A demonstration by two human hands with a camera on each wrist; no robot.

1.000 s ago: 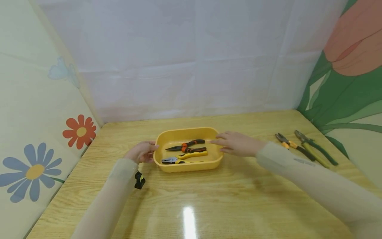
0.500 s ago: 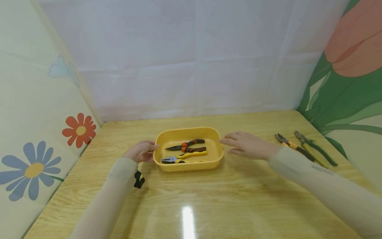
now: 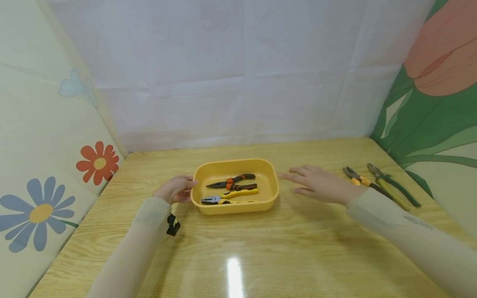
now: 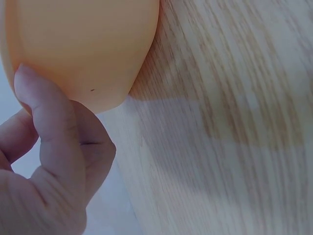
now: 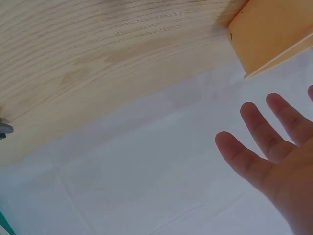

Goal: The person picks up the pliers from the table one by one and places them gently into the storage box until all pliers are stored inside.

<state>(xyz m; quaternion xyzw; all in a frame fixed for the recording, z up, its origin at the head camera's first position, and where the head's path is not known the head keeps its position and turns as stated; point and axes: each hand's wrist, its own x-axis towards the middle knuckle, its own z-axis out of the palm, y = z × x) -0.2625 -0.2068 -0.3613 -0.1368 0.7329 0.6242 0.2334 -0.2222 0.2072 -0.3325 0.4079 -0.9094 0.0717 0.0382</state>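
Note:
In the head view, a yellow plastic basket (image 3: pixel 234 209) stands on the wooden table. Inside it lie long-nose pliers (image 3: pixel 230 184) with black and orange handles, and combination pliers (image 3: pixel 238 193) with yellow and black handles. My left hand (image 3: pixel 175 189) pinches the basket's left rim; in the left wrist view the thumb (image 4: pixel 54 117) lies over that edge. To the right of the basket, my right hand (image 3: pixel 322 183) hovers with fingers spread, touching nothing. The right wrist view shows a gap between its fingertips (image 5: pixel 249 110) and the basket's wall (image 5: pixel 269 36).
Two more pliers lie at the table's right side: one with orange and black handles (image 3: pixel 363 180), one with green handles (image 3: pixel 395 189). A small black object (image 3: pixel 173 225) shows under the left wrist. A white cloth (image 3: pixel 238 103) hangs behind the table.
My right hand has moved off the basket's right rim and out to the right. The left hand keeps its grip, and the basket has barely moved.

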